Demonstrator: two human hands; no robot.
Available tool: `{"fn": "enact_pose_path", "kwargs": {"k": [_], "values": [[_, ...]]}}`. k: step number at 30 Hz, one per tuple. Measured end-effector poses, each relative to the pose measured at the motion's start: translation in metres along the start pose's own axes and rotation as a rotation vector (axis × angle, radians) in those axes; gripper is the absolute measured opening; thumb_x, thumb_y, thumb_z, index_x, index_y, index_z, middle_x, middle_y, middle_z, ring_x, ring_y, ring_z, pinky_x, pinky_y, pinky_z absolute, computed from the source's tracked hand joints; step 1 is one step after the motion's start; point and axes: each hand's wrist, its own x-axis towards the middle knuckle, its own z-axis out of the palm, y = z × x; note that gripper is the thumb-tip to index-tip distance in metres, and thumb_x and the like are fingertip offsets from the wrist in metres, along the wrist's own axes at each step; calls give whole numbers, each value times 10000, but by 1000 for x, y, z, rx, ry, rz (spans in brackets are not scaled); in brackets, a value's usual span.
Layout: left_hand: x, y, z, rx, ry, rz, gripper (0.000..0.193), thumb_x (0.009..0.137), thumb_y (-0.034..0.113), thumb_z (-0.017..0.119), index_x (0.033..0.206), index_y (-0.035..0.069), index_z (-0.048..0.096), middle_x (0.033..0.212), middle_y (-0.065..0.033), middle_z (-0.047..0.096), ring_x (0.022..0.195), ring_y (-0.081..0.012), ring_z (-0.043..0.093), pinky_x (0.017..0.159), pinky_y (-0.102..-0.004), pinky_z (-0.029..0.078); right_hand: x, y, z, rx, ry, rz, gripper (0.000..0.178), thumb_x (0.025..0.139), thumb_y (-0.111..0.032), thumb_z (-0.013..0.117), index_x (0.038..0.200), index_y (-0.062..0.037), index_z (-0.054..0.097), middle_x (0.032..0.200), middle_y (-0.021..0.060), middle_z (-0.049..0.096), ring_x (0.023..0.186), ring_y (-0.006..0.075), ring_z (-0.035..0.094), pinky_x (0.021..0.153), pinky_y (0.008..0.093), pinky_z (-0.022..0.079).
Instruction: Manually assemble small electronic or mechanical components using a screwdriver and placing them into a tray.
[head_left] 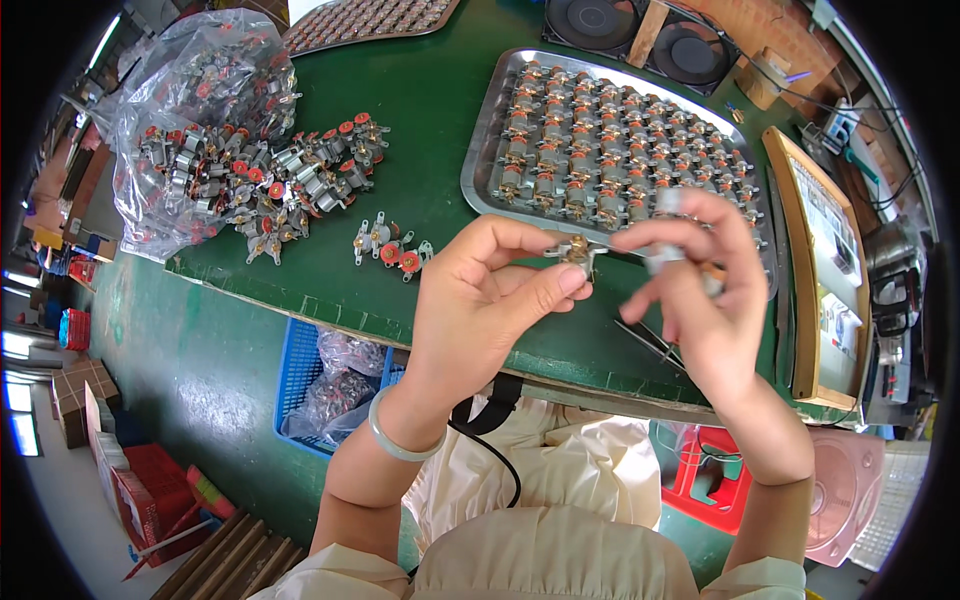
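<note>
My left hand (490, 275) pinches a small metal component (574, 252) with side tabs and a brass-coloured top between thumb and forefinger. Close on its right is my right hand (705, 275), blurred by motion, with white wraps on some fingers. Whether those fingers hold anything is not visible. Beneath the right hand, a thin dark metal tool (650, 343) lies on the green table (420, 130). Beyond both hands, a metal tray (482, 150) bears rows of similar components. A few loose components (390, 250) with red discs rest left of my left hand.
A clear plastic bag (150, 90) spills a heap of components (270, 175) at the left. Another filled tray (370, 25) and black fans (690, 52) stand at the back. A wooden frame (800, 260) edges the right side. Below the table is a blue crate (300, 375).
</note>
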Motion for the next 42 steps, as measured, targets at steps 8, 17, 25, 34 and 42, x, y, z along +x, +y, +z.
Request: {"fn": "enact_pose_path", "kwargs": {"k": [8,17,25,34,42], "values": [[-1,6,-3,15,66,2,283,814,33,580,1071,-33,481,941,-186,613,752,-233,640,633,-273,538,-14,25,-26,-564,-91,-633,291,671,27,458,960,46,487,892,144,474,702,184,460,553,278,395],[-7,-1,-1,62,41,67,310,817,30,575,1109,-55,512,911,-168,620,762,-234,638,650,-283,544,-39,-8,-55,-478,-193,80,309,753,-145,665,984,31,560,647,53,611,529,91,470,480,226,364],[-12,-3,18,-396,110,4,354,876,126,518,1202,14,434,1062,-163,578,896,-268,617,719,-291,537,-62,22,-12,-363,128,-406,343,750,-24,621,1059,92,529,778,111,540,652,166,488,590,265,405],[-14,-9,30,-505,205,-12,345,883,141,508,1203,41,426,1102,-138,550,933,-241,599,752,-290,527,-55,31,9,-510,233,-651,328,725,42,618,1043,82,547,824,138,523,656,187,521,551,258,435],[-14,-9,35,-494,248,-2,339,886,148,507,1199,43,429,1086,-120,556,933,-231,596,762,-289,518,-57,33,11,-495,262,-623,318,729,32,637,1038,58,564,834,120,523,662,176,515,545,250,433]]}}
